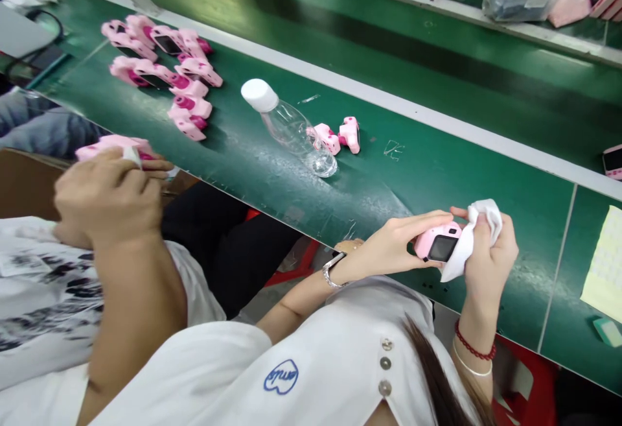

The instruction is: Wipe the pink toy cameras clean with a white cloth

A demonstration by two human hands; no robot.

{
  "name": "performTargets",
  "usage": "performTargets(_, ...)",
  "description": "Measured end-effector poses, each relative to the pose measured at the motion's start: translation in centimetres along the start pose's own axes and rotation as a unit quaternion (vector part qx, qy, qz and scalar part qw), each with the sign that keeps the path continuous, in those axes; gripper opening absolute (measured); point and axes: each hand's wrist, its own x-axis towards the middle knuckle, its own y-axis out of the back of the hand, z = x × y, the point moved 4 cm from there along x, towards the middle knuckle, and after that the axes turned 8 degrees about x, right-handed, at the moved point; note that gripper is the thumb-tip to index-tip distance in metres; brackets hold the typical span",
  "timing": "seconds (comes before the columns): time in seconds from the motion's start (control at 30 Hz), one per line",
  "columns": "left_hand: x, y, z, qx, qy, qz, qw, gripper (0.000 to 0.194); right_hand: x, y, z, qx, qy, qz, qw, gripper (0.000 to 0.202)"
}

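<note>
A pink toy camera (pixel 443 244) is gripped along its left side by my left hand (pixel 403 241), its dark screen facing up towards me. My right hand (pixel 493 251) pinches a white cloth (pixel 466 248) and presses it against the camera's right end, partly covering it. Both hands are above the near edge of the green bench (pixel 379 192). Beyond them, to the left, stand a clear plastic bottle (pixel 296 131) with a white cap and two small pink pieces (pixel 348 134), one partly behind the bottle.
Several pink toy cameras (pixel 165 76) lie in a group at the far left. A co-worker's hands (pixel 111 192) hold another pink one with a cloth. On the right are a yellow sheet (pixel 605 270) and a green-and-white block (pixel 607 332). A raised pale strip (pixel 389 98) runs along the bench.
</note>
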Motion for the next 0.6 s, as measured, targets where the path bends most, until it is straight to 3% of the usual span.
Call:
performTargets(0.1, 0.0, 0.3, 0.1, -0.006, 0.018, -0.007, 1.0, 0.07, 0.7, -0.2, 1.1, 0.128, -0.134, -0.008, 0.983, 0.039)
performTargets(0.2, 0.1, 0.6, 0.1, -0.02, 0.035, 0.003, 0.999, 0.072, 0.8, -0.2, 1.7, 0.187, -0.186, -0.026, 0.964, 0.043)
performTargets(0.33, 0.1, 0.6, 0.0, -0.01, 0.033, 0.004, 0.999, 0.075, 0.4, 0.5, 1.3, 0.199, -0.13, -0.023, 0.971, 0.037)
performTargets(0.5, 0.0, 0.5, 0.3, 0.008, 0.014, -0.005, 1.0, 0.072, -0.1, 0.0, -0.6, 0.065, -0.06, -0.134, 0.987, 0.029)
performTargets(0.6, 0.0, 0.3, 0.5, 0.027, -0.013, -0.016, 0.999, 0.068, -0.1, -0.6, -1.7, 0.015, -0.024, -0.148, 0.989, 0.018)
